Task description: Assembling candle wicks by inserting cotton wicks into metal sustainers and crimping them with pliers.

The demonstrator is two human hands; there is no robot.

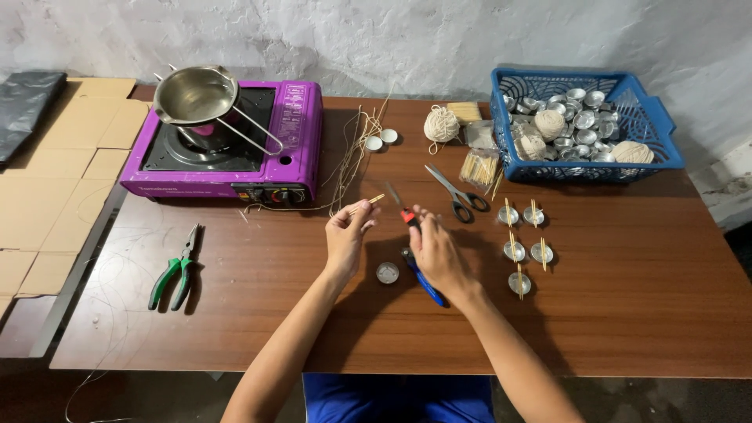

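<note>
Left hand (347, 235) pinching stick (368, 203), scissors (458, 194) near

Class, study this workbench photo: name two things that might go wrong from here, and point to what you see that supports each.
1. The right hand holds a small tool with a red part close to the left hand, so fingers could get nicked.
2. Loose wick strands lie against the purple stove; they could scorch if it is lit.
</note>
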